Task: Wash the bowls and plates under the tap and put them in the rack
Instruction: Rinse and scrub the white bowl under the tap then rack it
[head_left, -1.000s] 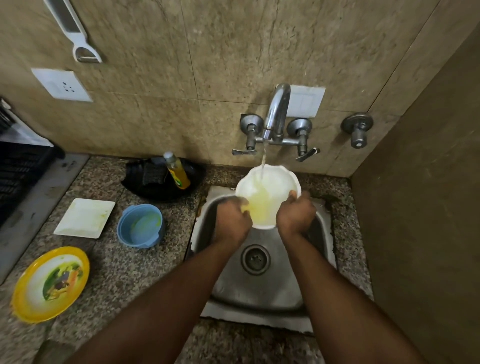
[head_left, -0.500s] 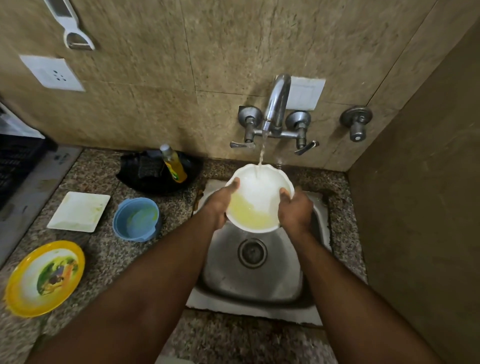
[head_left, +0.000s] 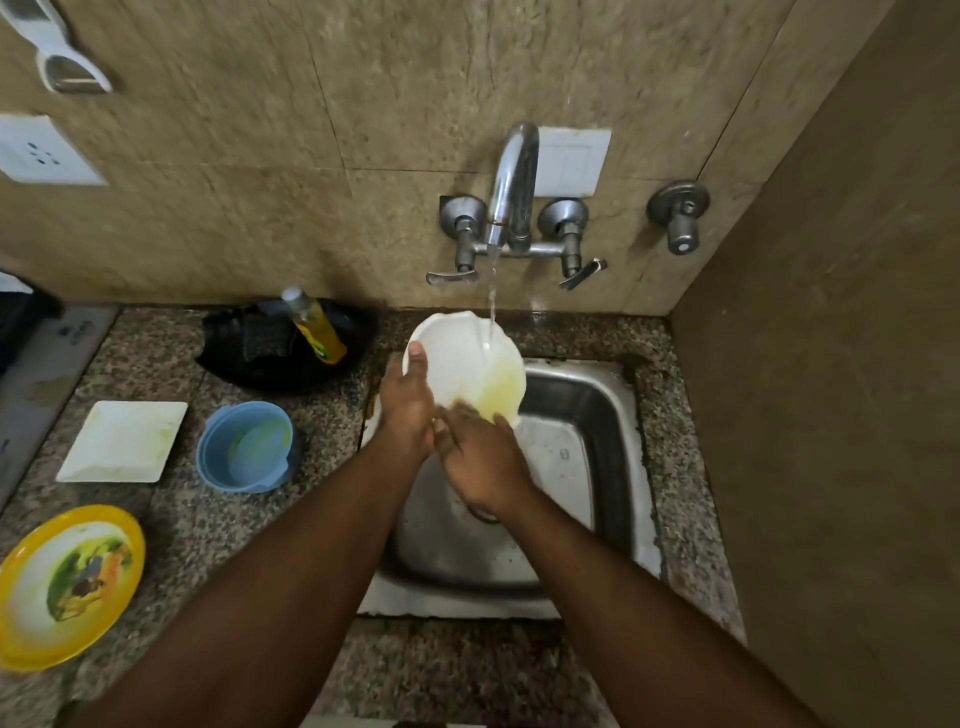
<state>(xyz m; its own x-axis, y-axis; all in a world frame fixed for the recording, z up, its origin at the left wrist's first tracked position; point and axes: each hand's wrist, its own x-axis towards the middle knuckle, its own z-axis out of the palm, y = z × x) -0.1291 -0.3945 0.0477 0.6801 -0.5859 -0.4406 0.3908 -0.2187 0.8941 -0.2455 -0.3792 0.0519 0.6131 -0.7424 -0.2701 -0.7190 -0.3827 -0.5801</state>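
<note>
My left hand (head_left: 408, 402) grips the white bowl (head_left: 467, 358) by its rim, thumb hooked inside, while beside it my right hand (head_left: 480, 457) rubs flat-fingered under the tap (head_left: 511, 182) stream.

No readable text.
You'll find the yellow bottle (head_left: 317, 332) label and grey board (head_left: 52, 364) print too blurred.

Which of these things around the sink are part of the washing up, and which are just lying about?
Part of the job:
white bowl, held by the left hand and rubbed by the right hand
tap, running
sink
blue bowl
square plate
yellow plate

Just lying about:
soap bottle
black tray
peeler
wall socket
</note>
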